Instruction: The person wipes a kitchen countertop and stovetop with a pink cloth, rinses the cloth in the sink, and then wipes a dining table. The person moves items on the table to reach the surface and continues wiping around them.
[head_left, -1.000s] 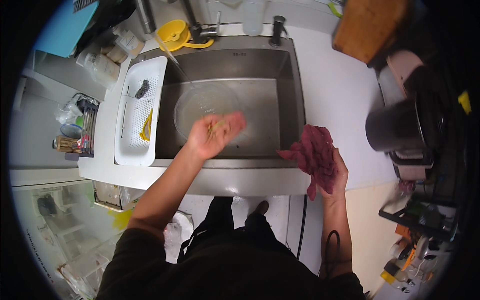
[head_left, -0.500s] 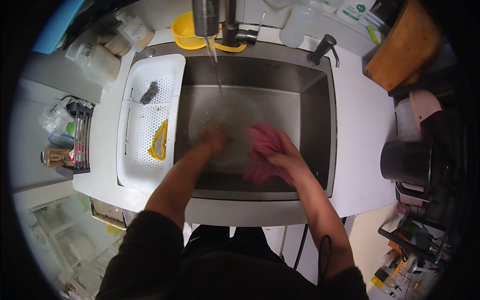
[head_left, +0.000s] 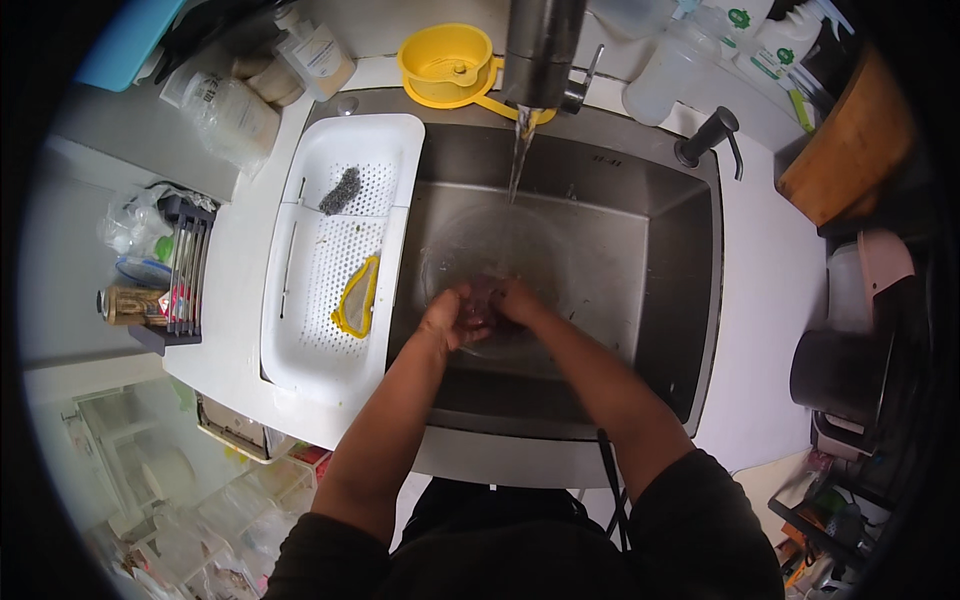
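Two bare hands, left (head_left: 450, 314) and right (head_left: 522, 302), hold a dark red cloth (head_left: 482, 296) bunched between them; both grips narrow, though I cannot make out the right fingertips. Cloth located over the near part of a clear round bowl (head_left: 540, 240) in the steel sink (head_left: 612, 240); depth in water: cannot tell. Faucet (head_left: 542, 60) running beyond the hands. White perforated tray (head_left: 308, 350) to the left carries a grey scouring pad (head_left: 342, 190) and a yellow-edged piece (head_left: 356, 298).
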